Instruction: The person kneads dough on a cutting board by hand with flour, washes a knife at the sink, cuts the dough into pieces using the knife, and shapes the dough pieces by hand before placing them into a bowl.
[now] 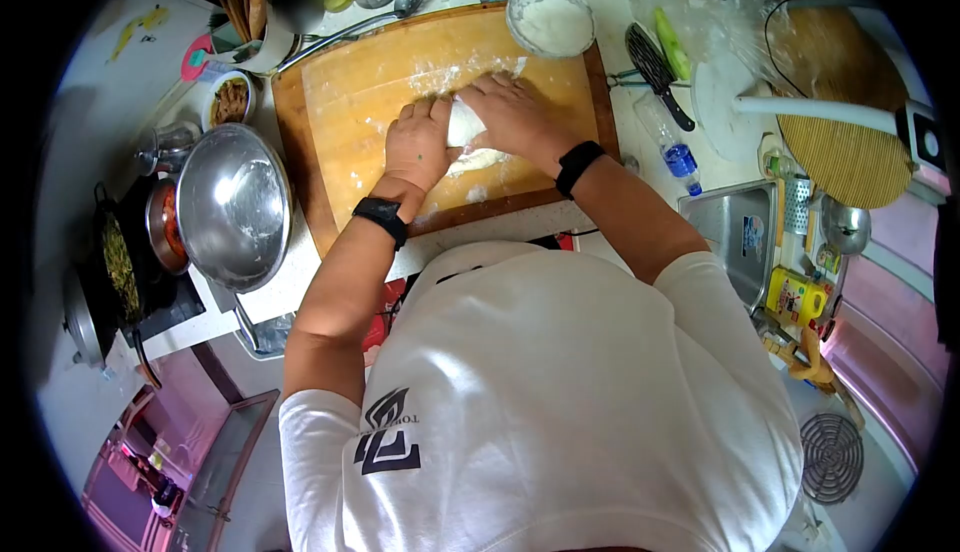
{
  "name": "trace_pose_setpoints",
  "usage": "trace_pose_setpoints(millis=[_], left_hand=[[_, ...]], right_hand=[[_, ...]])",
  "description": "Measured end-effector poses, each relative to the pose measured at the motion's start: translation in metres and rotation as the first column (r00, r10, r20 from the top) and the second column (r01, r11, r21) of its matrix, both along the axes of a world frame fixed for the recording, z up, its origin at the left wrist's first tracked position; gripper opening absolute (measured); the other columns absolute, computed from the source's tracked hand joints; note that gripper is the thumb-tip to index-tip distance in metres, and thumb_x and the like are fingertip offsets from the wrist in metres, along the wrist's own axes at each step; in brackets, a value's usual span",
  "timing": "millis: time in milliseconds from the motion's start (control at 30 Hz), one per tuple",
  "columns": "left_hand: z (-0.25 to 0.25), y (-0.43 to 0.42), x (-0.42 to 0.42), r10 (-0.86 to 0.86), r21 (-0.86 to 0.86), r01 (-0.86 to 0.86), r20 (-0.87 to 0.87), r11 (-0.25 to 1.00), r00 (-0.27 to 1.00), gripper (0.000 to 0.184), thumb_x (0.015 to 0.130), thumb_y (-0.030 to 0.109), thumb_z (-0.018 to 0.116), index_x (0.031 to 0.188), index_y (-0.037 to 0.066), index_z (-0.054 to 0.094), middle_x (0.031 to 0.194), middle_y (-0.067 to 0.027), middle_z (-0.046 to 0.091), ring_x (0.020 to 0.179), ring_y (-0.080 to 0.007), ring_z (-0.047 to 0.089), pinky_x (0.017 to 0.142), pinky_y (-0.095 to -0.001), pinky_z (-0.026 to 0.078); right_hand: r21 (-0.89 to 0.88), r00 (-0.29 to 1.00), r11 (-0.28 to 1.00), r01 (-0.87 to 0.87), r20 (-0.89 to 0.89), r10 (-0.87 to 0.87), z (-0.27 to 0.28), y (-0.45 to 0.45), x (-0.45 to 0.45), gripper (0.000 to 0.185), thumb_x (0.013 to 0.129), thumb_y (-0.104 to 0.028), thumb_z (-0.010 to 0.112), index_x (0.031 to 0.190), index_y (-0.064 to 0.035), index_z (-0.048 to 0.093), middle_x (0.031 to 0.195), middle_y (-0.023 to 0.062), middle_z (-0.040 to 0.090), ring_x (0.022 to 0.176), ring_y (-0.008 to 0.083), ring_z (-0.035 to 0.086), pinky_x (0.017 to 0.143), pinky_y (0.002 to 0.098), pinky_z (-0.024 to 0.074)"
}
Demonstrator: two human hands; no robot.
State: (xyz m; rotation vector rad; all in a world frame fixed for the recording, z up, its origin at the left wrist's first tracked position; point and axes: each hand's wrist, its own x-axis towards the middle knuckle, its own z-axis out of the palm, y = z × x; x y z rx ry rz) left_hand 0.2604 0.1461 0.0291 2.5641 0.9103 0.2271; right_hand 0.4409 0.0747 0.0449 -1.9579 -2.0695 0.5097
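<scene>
The wooden kneading board (350, 72) is lying flat beneath the work and giving it a broad surface; it is worth being sure that it is sitting firm, as downward pressure would likely be making a loose board slide. To the left of the board, a wide stainless-steel mixing bowl (215, 227) is standing just beside its edge, so sideways strokes are best ending well short of there. At the board's far right corner, a smaller bowl (548, 53) is holding what looks like flour (556, 24), handy if things are sticking.

The right hand (508, 114) is lying palm down, half closed, its fingers reaching over the right side of the dough (465, 126). The left hand (418, 140) is cupping the opposite side, thumb and fingers bent around it. The white dough itself is sitting near the middle of the board, partly hidden by both hands.

This appears to be kneading or shaping: leaning evenly through both palms should be giving a uniform texture. A black wristband (383, 217) is circling the left wrist and risking smears. Pale flour patches (432, 80) are dotting the board; a thin dusting is probably serving best.
</scene>
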Motion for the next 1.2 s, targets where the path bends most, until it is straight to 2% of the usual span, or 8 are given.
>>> trace_pose_setpoints(millis=[167,233,400,567,700,900,1000,1200], left_hand=[[0.017,-0.044,-0.025,-0.010,0.088,0.004,0.071,0.996,0.997,0.079,0.071,0.020,0.085,0.141,0.004,0.050,0.130,-0.0211,0.058,0.118,-0.0398,0.055,0.100,-0.0474,0.046],[0.032,-0.059,-0.039,-0.084,0.058,0.077,0.132,0.995,0.988,0.083,0.071,0.021,0.084,0.144,0.004,0.047,0.131,-0.0220,0.056,0.118,-0.0398,0.054,0.103,-0.0481,0.043],[0.025,-0.067,-0.052,-0.113,-0.168,0.105,-0.035,0.980,0.993,0.090,0.069,0.023,0.086,0.147,0.006,0.045,0.141,-0.0223,0.051,0.121,-0.0404,0.053,0.106,-0.0481,0.042],[-0.020,-0.088,-0.057,-0.147,0.254,0.132,0.043,0.958,0.988,0.093,0.068,0.023,0.087,0.149,0.009,0.044,0.148,-0.0200,0.045,0.133,-0.0405,0.047,0.114,-0.0495,0.037],[-0.005,-0.083,-0.055,-0.124,0.158,0.118,0.027,0.980,0.992,0.095,0.067,0.024,0.088,0.150,0.010,0.043,0.149,-0.0198,0.045,0.137,-0.0411,0.044,0.116,-0.0491,0.037],[0.020,-0.029,-0.043,-0.128,-0.019,0.135,0.221,0.991,0.967,0.091,0.071,0.034,0.087,0.148,0.006,0.046,0.144,-0.0258,0.051,0.133,-0.0433,0.049,0.112,-0.0476,0.040],[0.037,-0.017,-0.033,-0.155,0.013,0.155,0.136,0.988,0.979,0.091,0.076,0.035,0.085,0.149,0.001,0.042,0.138,-0.0256,0.056,0.126,-0.0436,0.054,0.106,-0.0473,0.045],[0.023,0.005,-0.003,0.125,-0.224,-0.147,-0.110,0.963,0.986,0.087,0.077,0.040,0.084,0.140,-0.006,0.045,0.121,-0.0281,0.066,0.110,-0.0428,0.065,0.093,-0.0436,0.054]], right_hand=[[0.143,0.999,0.989,-0.035,-0.021,0.038,0.011,-0.046,-0.018,0.070,0.075,-0.026,0.083,0.138,-0.0095,0.056,0.139,0.0157,0.055,0.131,0.0354,0.050,0.112,0.0458,0.0387],[0.107,0.966,0.994,0.021,-0.260,0.008,0.014,-0.071,-0.021,0.071,0.078,-0.026,0.080,0.141,-0.0078,0.054,0.144,0.0186,0.052,0.132,0.0381,0.049,0.112,0.0468,0.0386],[0.083,0.960,0.996,-0.018,-0.277,0.041,0.020,-0.088,-0.022,0.052,0.073,-0.023,0.080,0.121,-0.0086,0.063,0.126,0.0144,0.059,0.118,0.0368,0.055,0.099,0.0474,0.0462],[0.276,0.988,0.960,-0.043,-0.131,0.082,-0.015,-0.102,-0.033,0.050,0.066,-0.011,0.081,0.112,-0.0094,0.064,0.120,0.0121,0.059,0.114,0.0381,0.056,0.094,0.0478,0.0475],[0.287,0.986,0.957,-0.025,-0.153,0.072,-0.018,-0.093,-0.032,0.048,0.065,-0.012,0.082,0.110,-0.0098,0.063,0.121,0.0118,0.059,0.113,0.0398,0.055,0.094,0.0483,0.0476],[-0.081,0.934,0.993,-0.091,-0.353,0.056,0.020,-0.023,0.003,0.047,0.070,-0.018,0.083,0.111,-0.0047,0.063,0.115,0.0167,0.061,0.111,0.0379,0.058,0.094,0.0446,0.0484],[0.151,0.956,0.967,0.203,-0.244,-0.163,0.015,-0.008,0.009,0.042,0.082,-0.026,0.080,0.111,0.0004,0.063,0.110,0.0227,0.066,0.105,0.0409,0.062,0.090,0.0486,0.0496],[0.076,0.843,0.869,0.488,-0.301,-0.447,0.010,-0.029,0.002,0.035,0.089,-0.027,0.075,0.109,-0.0001,0.067,0.107,0.0233,0.070,0.100,0.0393,0.066,0.084,0.0468,0.0519]])
